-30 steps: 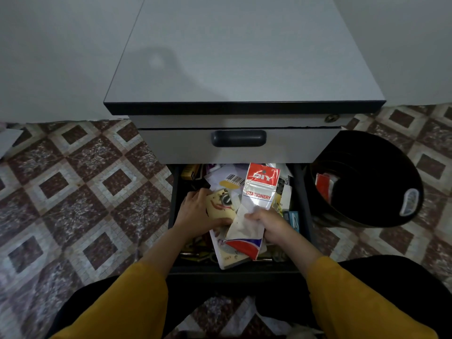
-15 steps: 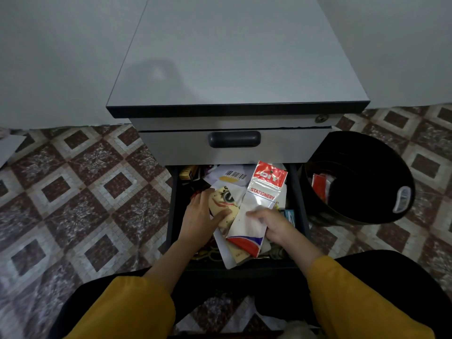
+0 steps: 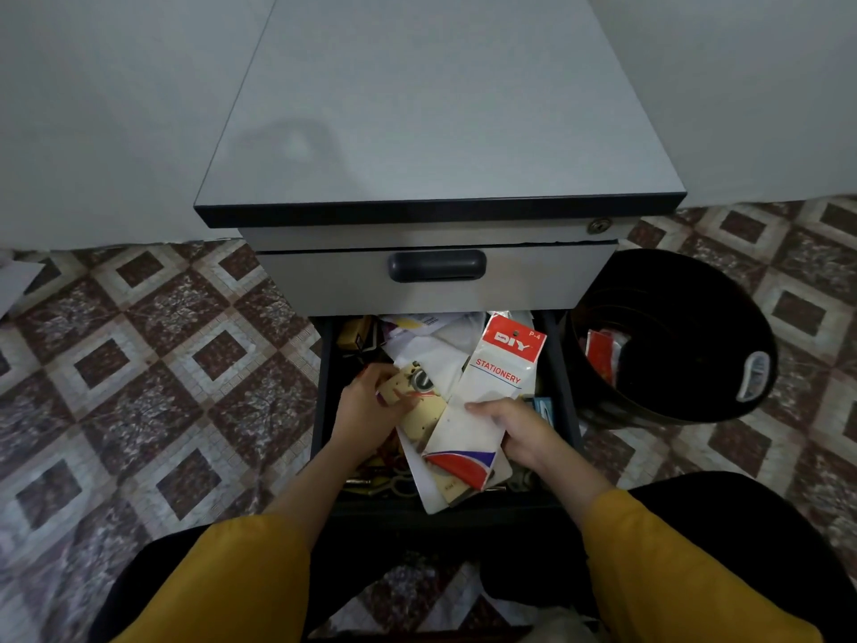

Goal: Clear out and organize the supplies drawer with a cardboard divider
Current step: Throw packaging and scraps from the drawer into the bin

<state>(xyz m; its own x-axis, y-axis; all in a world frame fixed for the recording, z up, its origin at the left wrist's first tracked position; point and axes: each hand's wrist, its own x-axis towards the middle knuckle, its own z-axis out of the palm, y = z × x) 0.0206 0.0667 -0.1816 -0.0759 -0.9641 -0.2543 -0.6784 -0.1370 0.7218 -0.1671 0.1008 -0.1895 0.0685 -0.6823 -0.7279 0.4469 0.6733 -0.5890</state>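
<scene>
Head view: right hand (image 3: 526,433) grips glossy packet (image 3: 494,392), left hand (image 3: 366,413) perhaps beige card (image 3: 419,403).

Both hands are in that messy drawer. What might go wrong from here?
The white sheet under the stationery packet in the right hand hangs at the drawer front and might slip to the floor. The left hand holding the beige card may drag loose papers along.

Dim, soft overhead light, a faint shadow on the cabinet top (image 3: 297,146), wide-angle bending at edges.
</scene>
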